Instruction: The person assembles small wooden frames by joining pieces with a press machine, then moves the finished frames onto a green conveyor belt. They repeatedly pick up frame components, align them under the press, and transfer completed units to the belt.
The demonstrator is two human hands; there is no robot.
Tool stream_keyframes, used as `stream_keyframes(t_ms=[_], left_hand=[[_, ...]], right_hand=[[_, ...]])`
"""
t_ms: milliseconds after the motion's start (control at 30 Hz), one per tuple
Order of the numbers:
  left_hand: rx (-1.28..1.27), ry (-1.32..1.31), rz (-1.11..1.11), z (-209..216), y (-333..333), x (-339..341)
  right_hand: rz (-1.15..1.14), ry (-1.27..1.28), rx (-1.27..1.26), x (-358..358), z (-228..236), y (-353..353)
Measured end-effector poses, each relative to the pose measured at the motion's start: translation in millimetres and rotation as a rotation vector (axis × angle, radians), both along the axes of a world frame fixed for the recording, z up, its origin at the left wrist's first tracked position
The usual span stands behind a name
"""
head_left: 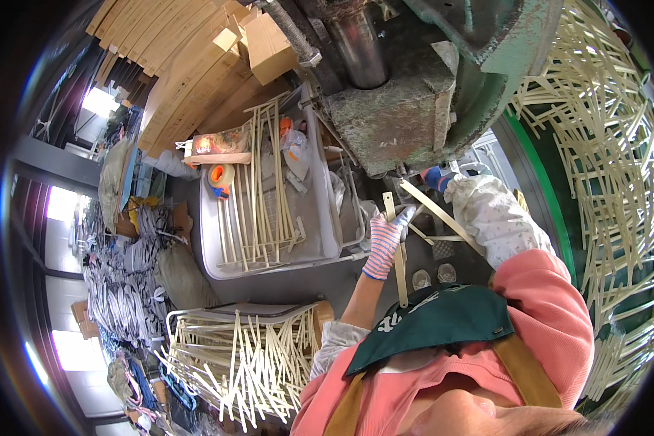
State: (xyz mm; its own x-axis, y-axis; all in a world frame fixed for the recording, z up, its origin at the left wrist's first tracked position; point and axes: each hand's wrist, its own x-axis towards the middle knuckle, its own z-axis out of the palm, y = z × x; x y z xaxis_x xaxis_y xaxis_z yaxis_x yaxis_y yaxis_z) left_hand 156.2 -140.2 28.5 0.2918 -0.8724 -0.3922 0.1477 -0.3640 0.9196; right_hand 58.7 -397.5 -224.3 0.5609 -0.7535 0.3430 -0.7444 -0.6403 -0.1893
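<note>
My left hand [387, 241], in a pink, white and blue striped glove with grey fingertips, is closed on a long flat cream strip [401, 280] with a hole near its upper end. My right hand [437, 179], in a dark blue glove, is beside the lower tooling of a worn green press [392, 123]. Its fingers are mostly hidden, so I cannot tell whether they grip anything. Another cream strip [436, 207] slants from just below the press head down toward my right sleeve. More strip ends show between my hands.
A white tub [330, 211] left of the press holds long cream strips, a tape dispenser [220, 179] and plastic bags. A rack [254, 317] at lower left is heaped with strips. More strips [603, 145] cover the green-edged surface at right. Cardboard boxes [270, 47] stand behind.
</note>
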Motion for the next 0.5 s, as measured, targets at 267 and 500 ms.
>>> stream_keyframes(t_ms=[267, 500], left_hand=[[-0.240, 0.283, 0.030, 0, 12, -1], [-0.375, 0.276, 0.072, -5, 3, -9]], right_hand=[[0.034, -0.066, 0.169, -13, 43, 8], [0.045, -0.089, 0.259, -5, 53, 3]])
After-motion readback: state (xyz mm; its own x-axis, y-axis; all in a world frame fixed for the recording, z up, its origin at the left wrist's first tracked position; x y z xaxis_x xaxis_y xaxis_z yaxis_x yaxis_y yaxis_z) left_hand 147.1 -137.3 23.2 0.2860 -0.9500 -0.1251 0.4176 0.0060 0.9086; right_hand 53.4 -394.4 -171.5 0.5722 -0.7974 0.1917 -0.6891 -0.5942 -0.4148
